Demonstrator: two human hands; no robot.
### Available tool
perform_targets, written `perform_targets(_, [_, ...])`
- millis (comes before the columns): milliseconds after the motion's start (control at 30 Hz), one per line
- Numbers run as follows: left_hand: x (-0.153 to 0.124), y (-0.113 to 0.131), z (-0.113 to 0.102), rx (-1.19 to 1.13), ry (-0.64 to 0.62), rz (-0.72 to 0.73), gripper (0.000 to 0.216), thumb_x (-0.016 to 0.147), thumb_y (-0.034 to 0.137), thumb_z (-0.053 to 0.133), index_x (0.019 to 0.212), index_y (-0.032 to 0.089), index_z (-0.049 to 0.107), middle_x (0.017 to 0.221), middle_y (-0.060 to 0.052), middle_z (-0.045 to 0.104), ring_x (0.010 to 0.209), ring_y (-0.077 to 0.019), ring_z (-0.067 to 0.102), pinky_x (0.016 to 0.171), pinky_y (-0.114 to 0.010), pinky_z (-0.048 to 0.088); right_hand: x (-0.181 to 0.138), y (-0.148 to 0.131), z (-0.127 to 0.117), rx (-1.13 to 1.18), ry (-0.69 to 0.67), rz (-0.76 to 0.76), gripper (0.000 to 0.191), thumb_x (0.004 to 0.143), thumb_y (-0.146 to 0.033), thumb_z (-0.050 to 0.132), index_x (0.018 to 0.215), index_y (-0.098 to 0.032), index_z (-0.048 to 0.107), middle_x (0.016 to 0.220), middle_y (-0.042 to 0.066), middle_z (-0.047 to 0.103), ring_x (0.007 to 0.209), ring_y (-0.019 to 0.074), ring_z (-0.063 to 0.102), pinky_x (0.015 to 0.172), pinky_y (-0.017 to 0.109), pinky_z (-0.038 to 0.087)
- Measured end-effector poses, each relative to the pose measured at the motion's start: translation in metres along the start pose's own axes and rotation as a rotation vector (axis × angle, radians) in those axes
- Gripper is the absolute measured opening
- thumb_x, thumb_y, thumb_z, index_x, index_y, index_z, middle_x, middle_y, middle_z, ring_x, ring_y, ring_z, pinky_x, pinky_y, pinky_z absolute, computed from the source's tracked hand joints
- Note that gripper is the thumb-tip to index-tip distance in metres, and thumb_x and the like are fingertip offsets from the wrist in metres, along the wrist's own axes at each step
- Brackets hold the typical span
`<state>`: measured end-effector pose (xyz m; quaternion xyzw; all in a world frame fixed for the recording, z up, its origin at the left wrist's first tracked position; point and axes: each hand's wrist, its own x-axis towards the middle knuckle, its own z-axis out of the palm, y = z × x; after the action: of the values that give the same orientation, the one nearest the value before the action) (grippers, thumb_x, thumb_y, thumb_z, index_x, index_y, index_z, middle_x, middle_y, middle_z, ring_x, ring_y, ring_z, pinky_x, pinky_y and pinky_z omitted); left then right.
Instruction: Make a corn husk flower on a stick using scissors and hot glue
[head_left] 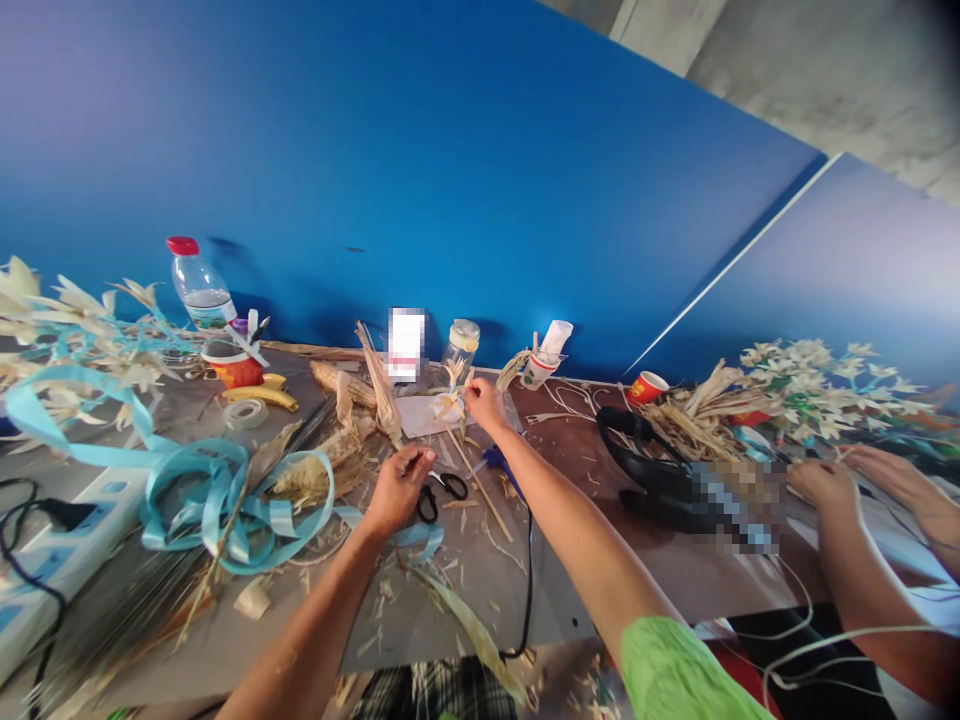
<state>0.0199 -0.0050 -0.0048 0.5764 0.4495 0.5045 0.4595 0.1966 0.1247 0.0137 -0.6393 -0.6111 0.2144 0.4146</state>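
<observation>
My right hand (486, 402) reaches forward, its fingers pinched at the edge of a small pale corn-husk flower (448, 404). Nearer to me on the left, my left hand (403, 484) has its fingertips pressed together; anything between them is too small to name. Beside that hand lie black-handled scissors (448, 486). A thin stalk (484, 492) slants across the table below the flower. Behind the flower are a sheet of white paper (417, 416) and a lidded clear jar (465, 340). Dried corn cobs (352, 388) and husks (381, 392) lie left of it.
Light-blue ribbon (199, 490), a power strip (97, 545) and a red-capped bottle (201, 285) are on the left. A blue tool with a black cord (529, 560) lies under my right forearm. A black headset (649, 465) and a co-worker's hands (825, 485) are at the right.
</observation>
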Motion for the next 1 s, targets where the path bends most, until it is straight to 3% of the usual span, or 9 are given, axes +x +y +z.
perform_targets(200, [0.000, 0.000, -0.001, 0.015, -0.013, 0.003, 0.030, 0.081, 0.043, 0.048, 0.073, 0.015, 0.058, 0.061, 0.002, 0.048, 0.057, -0.0100, 0.042, 0.054, -0.020, 0.033, -0.001, -0.001, 0.001, 0.068, -0.024, 0.035, 0.007, 0.071, -0.026, 0.055, 0.067, -0.020, 0.056, 0.057, -0.002, 0.058, 0.052, 0.0124, 0.053, 0.058, 0.024, 0.040])
perform_targets(367, [-0.001, 0.001, -0.001, -0.005, -0.008, -0.006, 0.032, 0.080, 0.045, 0.049, 0.072, 0.015, 0.057, 0.061, 0.003, 0.049, 0.057, -0.0098, 0.043, 0.054, -0.020, 0.034, -0.007, 0.006, -0.007, 0.186, 0.008, 0.127, 0.021, 0.066, -0.029, 0.057, 0.084, -0.018, 0.057, 0.070, -0.003, 0.059, 0.047, 0.0095, 0.053, 0.051, 0.022, 0.040])
perform_targets(667, [0.001, -0.001, 0.000, -0.124, 0.056, -0.056, 0.041, 0.076, 0.054, 0.049, 0.069, 0.014, 0.058, 0.056, 0.002, 0.049, 0.053, -0.0098, 0.042, 0.050, -0.021, 0.033, -0.061, 0.000, -0.027, 0.353, 0.101, 0.249, 0.025, 0.059, -0.029, 0.059, 0.080, -0.017, 0.052, 0.060, -0.006, 0.050, 0.044, 0.0074, 0.045, 0.043, 0.020, 0.036])
perform_targets(733, [0.001, 0.003, -0.001, -0.102, 0.077, -0.045, 0.040, 0.076, 0.053, 0.050, 0.066, 0.014, 0.056, 0.055, 0.002, 0.048, 0.052, -0.0094, 0.041, 0.050, -0.021, 0.033, -0.077, -0.007, -0.028, 0.387, 0.058, 0.252, 0.024, 0.058, -0.028, 0.060, 0.079, -0.018, 0.054, 0.056, -0.007, 0.049, 0.043, 0.0069, 0.042, 0.041, 0.020, 0.033])
perform_targets(867, [0.000, 0.010, -0.004, -0.072, 0.150, -0.055, 0.038, 0.077, 0.051, 0.048, 0.071, 0.014, 0.057, 0.056, 0.001, 0.048, 0.051, -0.0097, 0.041, 0.048, -0.020, 0.034, -0.101, -0.021, -0.024, 0.518, -0.167, 0.282, 0.017, 0.059, -0.029, 0.060, 0.071, -0.017, 0.056, 0.051, -0.007, 0.045, 0.040, 0.0050, 0.036, 0.038, 0.018, 0.026])
perform_targets(1000, [0.001, 0.009, -0.008, -0.045, 0.219, -0.042, 0.034, 0.077, 0.046, 0.048, 0.076, 0.014, 0.060, 0.058, 0.001, 0.049, 0.053, -0.0104, 0.044, 0.048, -0.020, 0.036, -0.111, -0.026, -0.018, 0.525, -0.252, 0.300, 0.016, 0.061, -0.030, 0.059, 0.069, -0.017, 0.055, 0.048, -0.008, 0.042, 0.037, 0.0044, 0.035, 0.036, 0.018, 0.024])
